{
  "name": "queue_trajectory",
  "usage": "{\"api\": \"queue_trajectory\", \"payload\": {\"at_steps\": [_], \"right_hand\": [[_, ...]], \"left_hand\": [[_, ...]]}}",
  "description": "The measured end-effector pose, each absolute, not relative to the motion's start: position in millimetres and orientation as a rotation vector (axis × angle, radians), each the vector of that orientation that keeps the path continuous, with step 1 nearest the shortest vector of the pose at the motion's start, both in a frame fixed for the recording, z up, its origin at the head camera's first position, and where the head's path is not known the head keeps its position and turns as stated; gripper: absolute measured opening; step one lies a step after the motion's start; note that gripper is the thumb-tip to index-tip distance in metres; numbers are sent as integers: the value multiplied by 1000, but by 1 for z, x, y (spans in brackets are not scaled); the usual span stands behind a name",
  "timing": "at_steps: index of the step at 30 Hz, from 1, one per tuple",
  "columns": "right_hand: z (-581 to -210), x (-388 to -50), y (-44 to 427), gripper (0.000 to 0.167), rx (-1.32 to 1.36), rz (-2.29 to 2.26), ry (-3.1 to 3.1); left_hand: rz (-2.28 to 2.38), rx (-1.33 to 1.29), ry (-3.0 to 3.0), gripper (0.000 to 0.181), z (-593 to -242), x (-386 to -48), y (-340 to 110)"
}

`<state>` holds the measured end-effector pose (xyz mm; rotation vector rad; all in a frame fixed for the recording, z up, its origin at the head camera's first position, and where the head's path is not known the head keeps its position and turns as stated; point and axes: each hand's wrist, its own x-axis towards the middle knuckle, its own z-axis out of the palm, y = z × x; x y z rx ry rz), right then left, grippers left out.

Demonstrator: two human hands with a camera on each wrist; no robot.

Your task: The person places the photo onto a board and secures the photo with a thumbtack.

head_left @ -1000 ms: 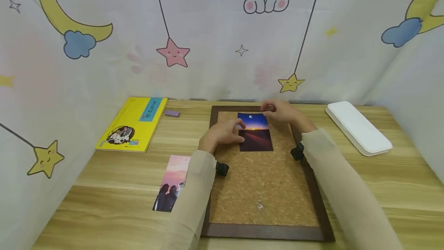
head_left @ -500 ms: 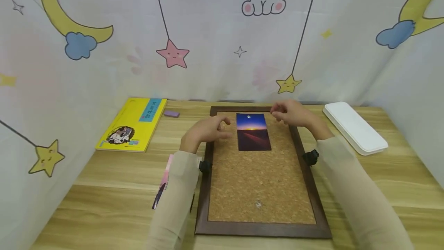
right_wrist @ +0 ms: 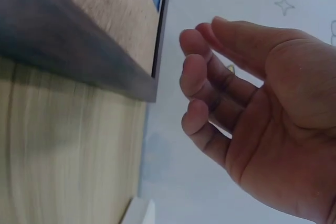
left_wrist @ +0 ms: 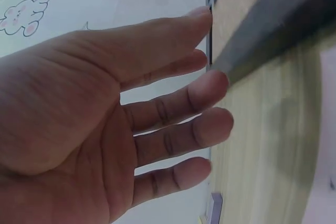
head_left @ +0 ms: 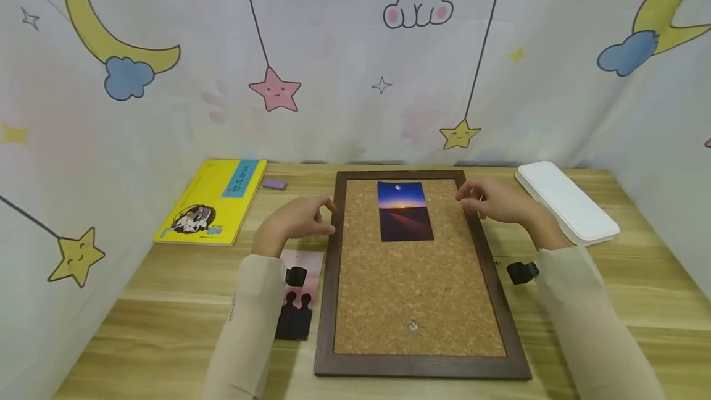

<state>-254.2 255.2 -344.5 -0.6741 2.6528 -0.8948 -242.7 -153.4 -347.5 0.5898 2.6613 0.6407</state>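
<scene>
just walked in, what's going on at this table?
A person has both hands at a framed cork board lying on the table. A sunset photo is on its upper part, with what looks like a pin near the top edge. The left hand is by the board's left edge, the right hand by its right; neither holds anything. A pink photo lies off the board to the left, partly hidden by the left sleeve.
</scene>
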Motion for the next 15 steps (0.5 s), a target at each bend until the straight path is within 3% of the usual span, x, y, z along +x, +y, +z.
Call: {"api": "queue_trajectory", "payload": {"at_steps": [15], "right_hand": [[-356, -224, 292, 9, -656, -763, 2498]], "left_hand": [[492, 523, 2650, 46, -360, -222, -193]]}}
